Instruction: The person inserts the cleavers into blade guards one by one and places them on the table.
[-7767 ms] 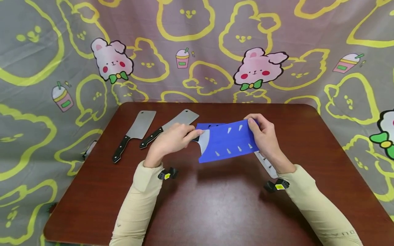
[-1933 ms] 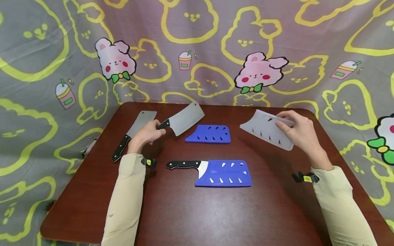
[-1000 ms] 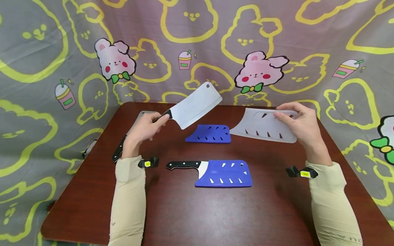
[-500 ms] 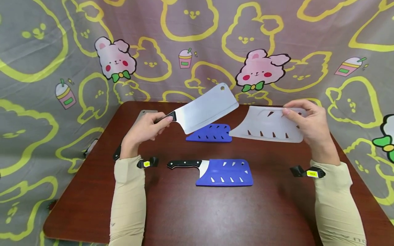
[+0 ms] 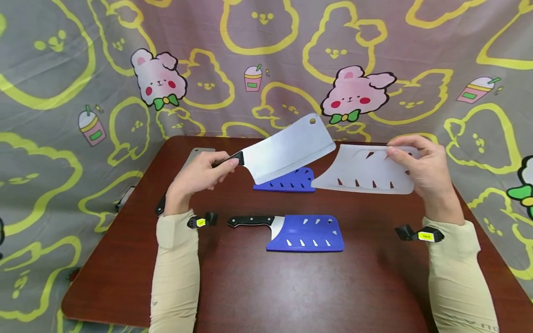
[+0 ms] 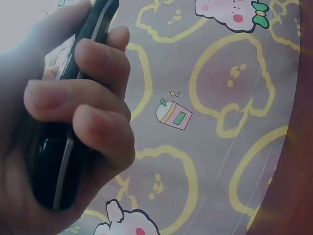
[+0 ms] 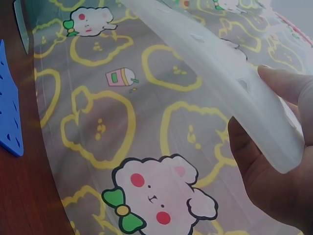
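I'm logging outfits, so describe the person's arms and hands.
The left sleeve and right sleeve are cream and long; the right one shows faint lettering, the left a small dark mark. A yellow-labelled black device sits at each wrist. The left hand and right hand are bare.

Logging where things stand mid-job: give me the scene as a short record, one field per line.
Left grip: holds bare cleaver by its black handle
Right grip: pinches white sheath near its far end
Insertion: blade outside white sheath
Table, front: sheathed cleaver in blue cover
Table, behind: loose blue sheath, partly hidden by raised blade
Table, left: third cleaver, mostly hidden by left arm
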Action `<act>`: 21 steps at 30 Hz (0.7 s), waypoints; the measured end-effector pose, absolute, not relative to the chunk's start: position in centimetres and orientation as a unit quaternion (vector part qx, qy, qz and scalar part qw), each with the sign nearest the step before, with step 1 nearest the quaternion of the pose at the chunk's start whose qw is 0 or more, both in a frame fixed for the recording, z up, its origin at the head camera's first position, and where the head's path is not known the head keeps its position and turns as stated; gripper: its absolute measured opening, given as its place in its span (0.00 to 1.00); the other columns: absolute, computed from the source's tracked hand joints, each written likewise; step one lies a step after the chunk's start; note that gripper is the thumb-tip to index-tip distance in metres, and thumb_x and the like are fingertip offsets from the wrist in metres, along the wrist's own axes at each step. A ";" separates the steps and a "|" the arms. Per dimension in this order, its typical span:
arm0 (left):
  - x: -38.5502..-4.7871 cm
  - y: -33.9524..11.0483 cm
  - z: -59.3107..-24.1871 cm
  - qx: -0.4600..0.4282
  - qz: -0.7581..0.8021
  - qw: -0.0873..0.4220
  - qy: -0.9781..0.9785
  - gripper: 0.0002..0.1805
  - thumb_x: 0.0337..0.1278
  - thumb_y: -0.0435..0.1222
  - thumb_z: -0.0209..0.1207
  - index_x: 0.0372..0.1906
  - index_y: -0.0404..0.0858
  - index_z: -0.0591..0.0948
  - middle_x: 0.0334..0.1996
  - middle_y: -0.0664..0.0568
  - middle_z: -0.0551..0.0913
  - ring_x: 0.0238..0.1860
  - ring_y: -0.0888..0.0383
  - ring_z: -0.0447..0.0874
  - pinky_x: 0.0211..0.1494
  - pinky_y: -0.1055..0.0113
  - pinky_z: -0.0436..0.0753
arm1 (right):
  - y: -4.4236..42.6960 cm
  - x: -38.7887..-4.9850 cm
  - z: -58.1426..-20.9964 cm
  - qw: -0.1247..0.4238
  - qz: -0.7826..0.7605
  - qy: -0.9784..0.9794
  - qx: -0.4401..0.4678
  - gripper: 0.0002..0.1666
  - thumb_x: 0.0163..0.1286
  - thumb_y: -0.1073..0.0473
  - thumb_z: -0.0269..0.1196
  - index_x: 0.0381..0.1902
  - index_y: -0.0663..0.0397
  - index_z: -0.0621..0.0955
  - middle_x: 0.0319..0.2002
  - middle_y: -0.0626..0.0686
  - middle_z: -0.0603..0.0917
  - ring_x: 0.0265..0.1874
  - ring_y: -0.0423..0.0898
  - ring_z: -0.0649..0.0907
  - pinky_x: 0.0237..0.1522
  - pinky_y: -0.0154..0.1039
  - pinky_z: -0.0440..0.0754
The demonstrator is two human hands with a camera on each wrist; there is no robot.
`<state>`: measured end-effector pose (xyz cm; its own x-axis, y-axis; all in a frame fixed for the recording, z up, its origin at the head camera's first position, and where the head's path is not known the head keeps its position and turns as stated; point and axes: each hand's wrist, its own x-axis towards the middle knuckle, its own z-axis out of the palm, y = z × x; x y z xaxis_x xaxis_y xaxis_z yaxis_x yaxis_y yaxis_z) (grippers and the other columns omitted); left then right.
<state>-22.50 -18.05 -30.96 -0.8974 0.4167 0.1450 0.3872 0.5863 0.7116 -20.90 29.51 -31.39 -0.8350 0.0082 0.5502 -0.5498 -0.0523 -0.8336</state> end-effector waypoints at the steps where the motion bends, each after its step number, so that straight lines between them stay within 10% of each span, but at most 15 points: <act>1: -22.5 -18.1 -31.0 0.227 0.398 0.024 0.889 0.16 0.68 0.50 0.57 0.31 0.42 0.78 0.18 0.48 0.71 0.14 0.54 0.68 0.18 0.64 0.71 | 29.5 -20.9 -31.4 0.198 0.699 -0.654 0.212 0.09 0.59 0.79 0.63 0.39 0.75 0.82 0.34 0.52 0.86 0.27 0.42 0.84 0.30 0.28 0.82; 21: -22.4 -17.6 -30.8 0.242 0.411 0.052 0.877 0.15 0.68 0.49 0.56 0.32 0.42 0.78 0.16 0.49 0.70 0.13 0.55 0.66 0.17 0.64 0.69 | 29.6 -20.6 -31.0 0.189 0.725 -0.626 0.215 0.11 0.59 0.81 0.61 0.39 0.72 0.83 0.34 0.51 0.86 0.26 0.41 0.84 0.27 0.29 0.80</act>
